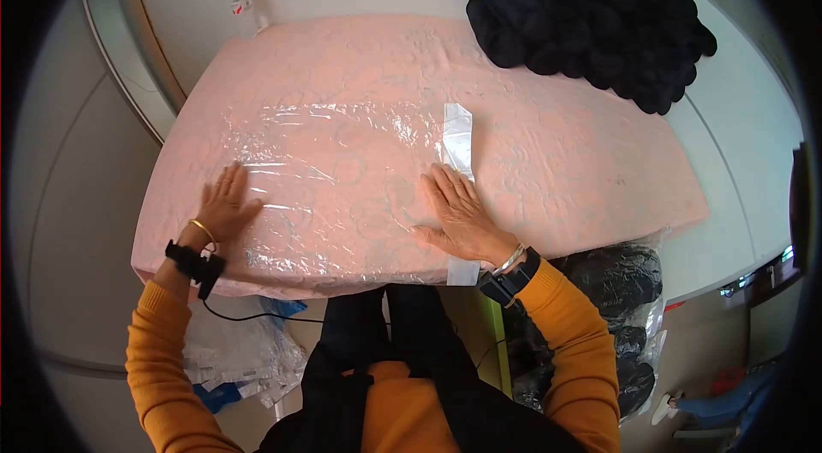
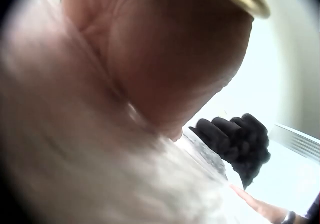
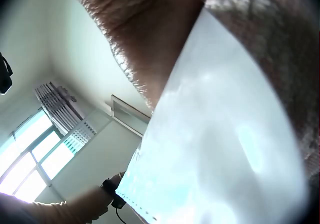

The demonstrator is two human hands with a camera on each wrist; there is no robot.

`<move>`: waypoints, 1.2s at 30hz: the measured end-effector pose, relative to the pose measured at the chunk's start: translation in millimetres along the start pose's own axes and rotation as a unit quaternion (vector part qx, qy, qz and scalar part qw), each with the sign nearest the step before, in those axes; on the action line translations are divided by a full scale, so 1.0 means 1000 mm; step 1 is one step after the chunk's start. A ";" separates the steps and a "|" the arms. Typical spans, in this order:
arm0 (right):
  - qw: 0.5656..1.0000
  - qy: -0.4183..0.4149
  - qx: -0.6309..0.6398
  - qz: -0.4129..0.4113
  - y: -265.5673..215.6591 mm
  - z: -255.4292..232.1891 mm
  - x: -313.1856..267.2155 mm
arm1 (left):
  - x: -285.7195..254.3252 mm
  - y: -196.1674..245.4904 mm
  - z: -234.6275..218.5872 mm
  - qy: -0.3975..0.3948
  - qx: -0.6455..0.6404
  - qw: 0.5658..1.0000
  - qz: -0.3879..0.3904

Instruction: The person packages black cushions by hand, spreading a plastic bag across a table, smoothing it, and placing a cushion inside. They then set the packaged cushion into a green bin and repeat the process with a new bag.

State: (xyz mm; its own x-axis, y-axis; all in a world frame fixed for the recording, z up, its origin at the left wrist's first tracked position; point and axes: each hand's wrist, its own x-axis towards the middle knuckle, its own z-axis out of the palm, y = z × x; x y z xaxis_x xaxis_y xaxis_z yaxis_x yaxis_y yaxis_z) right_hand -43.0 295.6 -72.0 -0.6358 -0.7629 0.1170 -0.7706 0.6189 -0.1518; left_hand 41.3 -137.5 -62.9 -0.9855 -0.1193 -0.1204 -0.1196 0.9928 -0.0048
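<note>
A clear plastic bag (image 1: 342, 170) lies flat on the pink patterned cloth (image 1: 582, 170), with a white strip (image 1: 459, 136) along its right end. The left hand (image 1: 228, 206) rests palm down on the bag's left part, fingers straight. On the right end, the right hand (image 1: 462, 220) lies flat with fingers extended, over part of the white strip. In the left wrist view the left palm (image 2: 160, 53) touches the shiny plastic. The right wrist view shows the right hand (image 3: 150, 33) beside the white strip (image 3: 215, 124), seen close up.
A pile of black padded items (image 1: 599, 16) lies at the back right. Below the cloth's right edge are black items in clear plastic (image 1: 612, 282); clear bags (image 1: 240, 342) lie lower left. A cable (image 1: 257, 316) trails from the left wrist. Another person's leg (image 1: 719, 406) shows lower right.
</note>
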 end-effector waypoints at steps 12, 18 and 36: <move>0.990 0.078 0.112 0.040 0.030 -0.066 0.030 | -0.013 0.018 -0.085 0.151 -0.058 0.983 0.091; 0.998 0.055 0.008 0.028 0.033 -0.063 0.096 | 0.048 0.139 -0.109 0.207 -0.238 0.915 0.249; 0.990 -0.048 0.002 0.131 0.062 -0.009 0.103 | 0.130 0.139 -0.020 -0.017 -0.063 0.987 0.146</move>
State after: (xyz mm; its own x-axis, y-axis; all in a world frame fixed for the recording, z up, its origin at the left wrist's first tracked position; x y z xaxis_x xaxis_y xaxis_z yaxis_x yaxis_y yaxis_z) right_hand -156.8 256.8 -60.3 -0.8061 -0.5914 -0.0213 -0.5803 0.7970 -0.1675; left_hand -105.6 -15.4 -59.1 -0.9756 0.1751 -0.1323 0.1536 0.9753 0.1585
